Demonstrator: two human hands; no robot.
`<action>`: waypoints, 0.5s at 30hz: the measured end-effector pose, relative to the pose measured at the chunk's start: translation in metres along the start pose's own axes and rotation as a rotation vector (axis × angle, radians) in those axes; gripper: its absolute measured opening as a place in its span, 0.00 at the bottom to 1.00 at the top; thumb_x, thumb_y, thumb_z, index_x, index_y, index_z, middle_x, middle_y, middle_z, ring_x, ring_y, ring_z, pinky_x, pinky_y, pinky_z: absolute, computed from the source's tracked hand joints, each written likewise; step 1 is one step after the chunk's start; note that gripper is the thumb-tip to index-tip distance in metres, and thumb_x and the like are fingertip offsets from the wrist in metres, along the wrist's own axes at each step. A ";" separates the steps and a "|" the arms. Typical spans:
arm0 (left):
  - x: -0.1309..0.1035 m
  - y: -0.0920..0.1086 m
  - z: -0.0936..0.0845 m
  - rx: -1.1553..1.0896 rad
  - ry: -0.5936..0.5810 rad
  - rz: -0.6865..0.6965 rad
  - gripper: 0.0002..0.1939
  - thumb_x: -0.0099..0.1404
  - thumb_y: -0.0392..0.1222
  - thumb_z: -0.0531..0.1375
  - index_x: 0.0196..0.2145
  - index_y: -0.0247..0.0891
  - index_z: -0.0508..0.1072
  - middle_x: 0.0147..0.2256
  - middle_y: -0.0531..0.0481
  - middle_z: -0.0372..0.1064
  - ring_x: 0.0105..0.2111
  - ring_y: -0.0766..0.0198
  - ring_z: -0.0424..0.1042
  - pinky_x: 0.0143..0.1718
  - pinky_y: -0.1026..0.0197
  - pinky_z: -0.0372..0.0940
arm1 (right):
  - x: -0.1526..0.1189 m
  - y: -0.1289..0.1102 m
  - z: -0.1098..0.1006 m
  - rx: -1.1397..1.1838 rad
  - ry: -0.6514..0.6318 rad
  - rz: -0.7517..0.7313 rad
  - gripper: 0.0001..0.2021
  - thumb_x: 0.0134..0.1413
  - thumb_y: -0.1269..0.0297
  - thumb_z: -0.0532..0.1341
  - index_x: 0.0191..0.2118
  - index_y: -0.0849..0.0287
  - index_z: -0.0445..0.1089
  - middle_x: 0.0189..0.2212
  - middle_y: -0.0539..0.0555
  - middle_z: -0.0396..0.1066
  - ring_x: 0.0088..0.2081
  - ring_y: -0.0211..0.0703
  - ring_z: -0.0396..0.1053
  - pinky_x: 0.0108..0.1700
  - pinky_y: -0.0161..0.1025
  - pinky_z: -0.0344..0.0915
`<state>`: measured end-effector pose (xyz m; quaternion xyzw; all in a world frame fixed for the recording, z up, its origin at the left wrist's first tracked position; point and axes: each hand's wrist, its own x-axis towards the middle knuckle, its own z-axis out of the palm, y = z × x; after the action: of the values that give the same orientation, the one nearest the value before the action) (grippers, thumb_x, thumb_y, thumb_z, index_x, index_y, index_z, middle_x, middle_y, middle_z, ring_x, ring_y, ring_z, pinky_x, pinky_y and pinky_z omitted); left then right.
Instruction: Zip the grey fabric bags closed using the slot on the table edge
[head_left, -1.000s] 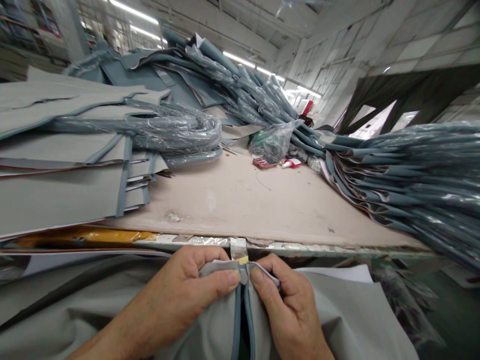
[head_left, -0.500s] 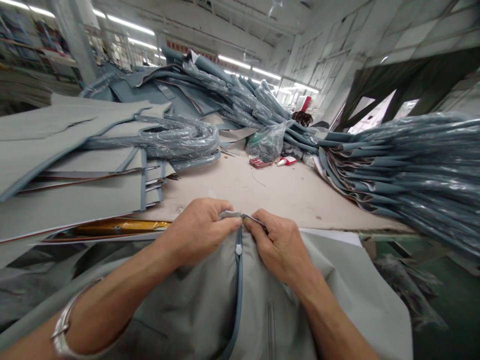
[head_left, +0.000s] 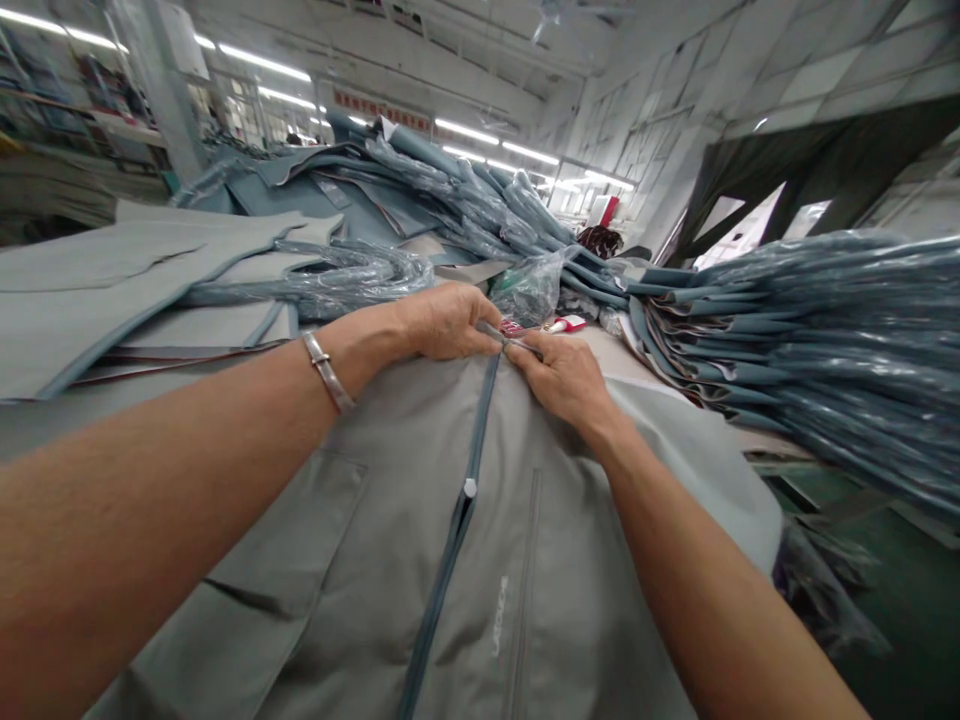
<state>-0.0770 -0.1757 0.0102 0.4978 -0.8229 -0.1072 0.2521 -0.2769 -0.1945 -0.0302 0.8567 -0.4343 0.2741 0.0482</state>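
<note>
A grey zip-front garment (head_left: 405, 450) stretches from the near edge up to both hands. My left hand (head_left: 454, 318) pinches its top edge beside the zip, and my right hand (head_left: 559, 370) pinches the same edge just to the right, the fingertips almost touching. Between them a blue-grey zip (head_left: 484, 415) runs down toward me, with a white zip pull (head_left: 470, 487) partway along it. Below the pull, the two sides of the zip part slightly. Pale lettering (head_left: 500, 617) and a vertical seam show on the right half; a pocket (head_left: 315, 540) lies on the left half.
Grey panels with blue-grey edging (head_left: 150, 270) are stacked at the left. Plastic-wrapped blue-grey bundles (head_left: 840, 330) lie at the right, and more (head_left: 480, 200) are heaped behind. A small white-and-red bottle (head_left: 568, 324) stands on the table beyond my hands.
Both hands have moved forward, away from me, still pinching the garment's edge. More of the garment's front now shows, including the lettering and pocket.
</note>
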 end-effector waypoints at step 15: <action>-0.002 -0.026 0.021 0.281 0.182 -0.099 0.13 0.66 0.44 0.61 0.44 0.34 0.79 0.35 0.48 0.73 0.37 0.57 0.71 0.41 0.60 0.62 | 0.035 0.012 0.028 0.110 -0.106 0.027 0.15 0.64 0.57 0.61 0.29 0.59 0.76 0.23 0.50 0.68 0.28 0.41 0.62 0.30 0.38 0.48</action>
<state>-0.0671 -0.1882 -0.0191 0.5756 -0.7781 0.0421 0.2477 -0.2579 -0.2363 -0.0379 0.8656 -0.4318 0.2522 -0.0258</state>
